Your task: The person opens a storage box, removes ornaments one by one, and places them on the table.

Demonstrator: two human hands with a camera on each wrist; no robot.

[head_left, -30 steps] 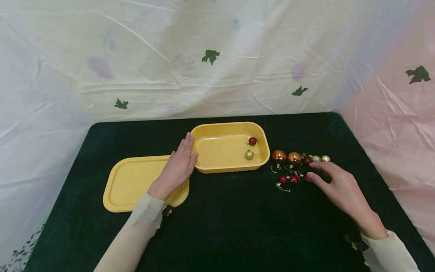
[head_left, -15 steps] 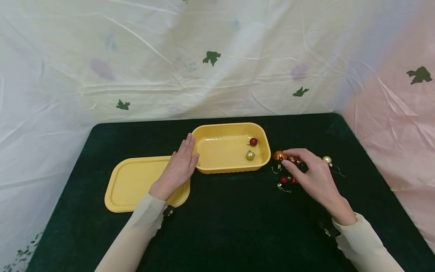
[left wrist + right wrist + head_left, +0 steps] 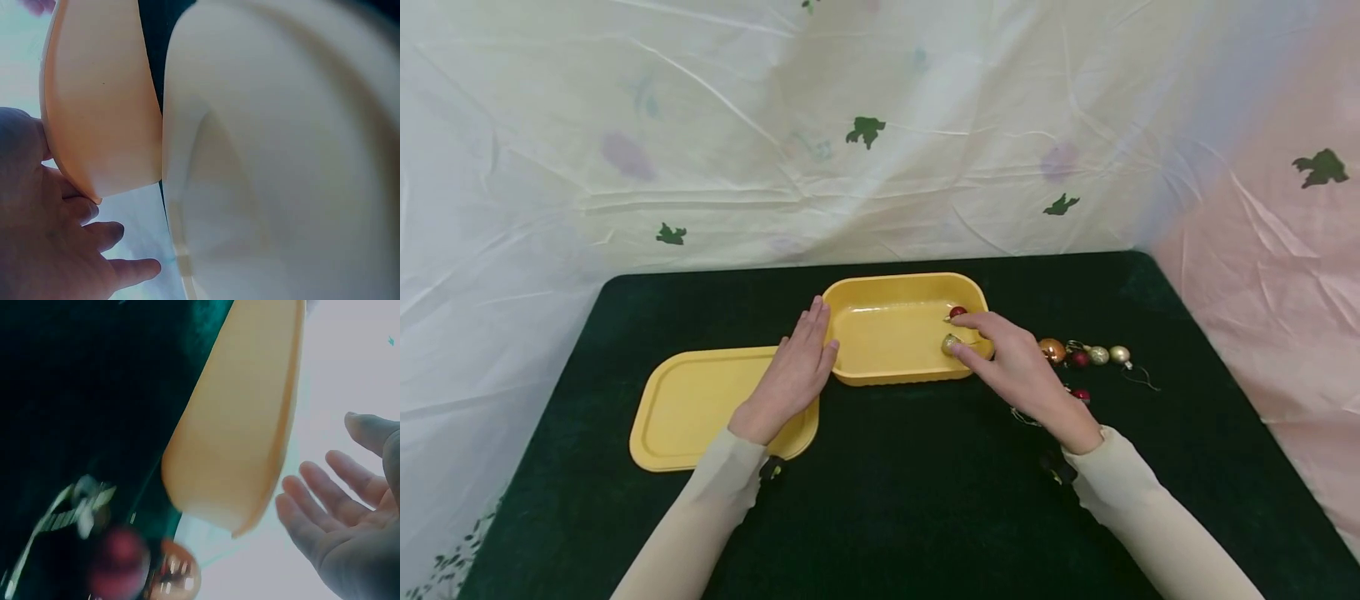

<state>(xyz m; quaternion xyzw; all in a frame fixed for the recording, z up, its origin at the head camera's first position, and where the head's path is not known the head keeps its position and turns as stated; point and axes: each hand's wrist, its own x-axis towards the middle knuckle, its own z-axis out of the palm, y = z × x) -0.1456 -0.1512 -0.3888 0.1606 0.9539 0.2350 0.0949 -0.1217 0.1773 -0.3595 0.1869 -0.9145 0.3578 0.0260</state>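
Note:
My left hand (image 3: pixel 792 371) rests its extended fingers against the left end of a yellow box (image 3: pixel 880 377). In the left wrist view, those fingers lie along the rim. My right hand (image 3: pixel 1011 362) reaches over the box's right end, thumb and forefinger apart. Nothing shows in its spread fingers (image 3: pixel 303 522) in the right wrist view. Inside the box, a gold bauble (image 3: pixel 950 344) lies by the thumb tip and a dark red bauble (image 3: pixel 957 312) by the forefinger. A yellow lid (image 3: pixel 700 408) lies flat at the left, partly under my left forearm.
Right of the box lie more baubles: an orange one (image 3: pixel 1052 351), a dark red one (image 3: pixel 1079 358), a glittery gold one (image 3: pixel 1098 356), a smooth gold one (image 3: pixel 1119 354) and a red one (image 3: pixel 1081 395). My right hand hides others. Dark green cloth (image 3: pixel 910 500) covers the table.
My right hand has moved left from the loose baubles, past the orange ones, to over the box. The left hand has stayed at the box's left end.

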